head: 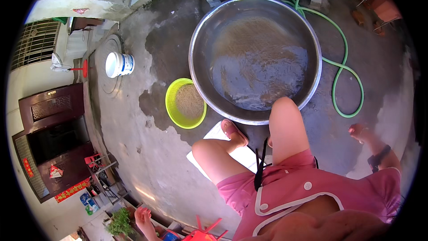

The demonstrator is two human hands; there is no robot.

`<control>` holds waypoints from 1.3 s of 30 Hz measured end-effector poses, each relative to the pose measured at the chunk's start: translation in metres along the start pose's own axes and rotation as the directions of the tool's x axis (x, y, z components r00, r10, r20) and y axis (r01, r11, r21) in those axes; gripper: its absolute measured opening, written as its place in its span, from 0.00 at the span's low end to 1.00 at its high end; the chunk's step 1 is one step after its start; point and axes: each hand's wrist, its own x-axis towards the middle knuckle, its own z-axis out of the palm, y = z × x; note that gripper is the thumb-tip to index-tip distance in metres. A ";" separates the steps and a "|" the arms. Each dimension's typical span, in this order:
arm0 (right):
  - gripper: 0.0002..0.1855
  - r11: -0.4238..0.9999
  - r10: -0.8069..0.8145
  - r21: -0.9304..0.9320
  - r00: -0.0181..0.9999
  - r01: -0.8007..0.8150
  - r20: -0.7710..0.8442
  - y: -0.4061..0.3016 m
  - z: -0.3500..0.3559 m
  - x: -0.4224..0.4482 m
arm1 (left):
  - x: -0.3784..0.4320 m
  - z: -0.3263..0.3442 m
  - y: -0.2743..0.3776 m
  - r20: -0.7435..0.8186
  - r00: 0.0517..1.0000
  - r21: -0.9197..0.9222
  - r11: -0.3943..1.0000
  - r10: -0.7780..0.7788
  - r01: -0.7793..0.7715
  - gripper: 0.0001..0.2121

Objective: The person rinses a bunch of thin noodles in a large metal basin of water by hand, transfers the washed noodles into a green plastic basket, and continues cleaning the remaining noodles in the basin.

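A wide round metal basin (197, 74) stands before me, holding murky water with many thin brown pieces in it. Against its left side is a yellow-green plastic basket (172, 107) containing a heap of thin pale pieces. My left hand (143, 216) is raised at the lower left, away from both containers, fingers loosely bent and apart with nothing seen in them. Out to the right of my knees is my right hand (357, 132), near the green hose (346, 115) but not touching it. Its fingers look curled, and a dark band circles that forearm.
A white bucket (115, 64) lies on its side at the left. The green hose loops around the basin's right side. A white sheet-like thing (207, 167) is by my sandal. Red plastic furniture (200, 234) and a plant (120, 222) stand at the lower left. Parts of the concrete floor look wet.
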 end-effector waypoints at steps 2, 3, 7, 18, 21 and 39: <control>0.14 0.995 0.096 -0.046 0.959 -0.087 0.266 0.064 0.048 -0.046 | -0.016 -0.059 -0.049 -0.134 0.986 0.041 0.994 -0.099 0.106 0.13; 0.16 0.981 0.195 -0.070 0.920 -0.182 0.340 0.084 0.073 -0.077 | -0.024 -0.083 -0.058 -0.203 0.967 0.047 0.985 -0.154 0.166 0.13; 0.17 0.910 0.393 -0.253 0.492 -0.327 0.777 0.040 0.046 -0.158 | -0.010 -0.156 -0.042 -0.465 0.860 0.002 0.971 -0.212 0.241 0.13; 0.17 0.786 -0.612 -0.347 0.722 0.511 -0.322 -0.228 -0.214 -0.077 | 0.029 0.170 0.293 0.291 0.604 -0.583 0.638 0.742 -0.504 0.17; 0.16 0.744 -0.667 -0.281 0.656 0.606 -0.353 -0.280 -0.252 -0.091 | 0.001 0.238 0.303 0.374 0.450 -0.765 0.544 0.811 -0.346 0.16; 0.23 0.832 -0.550 -0.149 0.757 0.535 -0.354 -0.420 -0.181 0.103 | 0.078 0.423 0.163 0.697 0.518 -0.714 0.411 0.496 0.568 0.10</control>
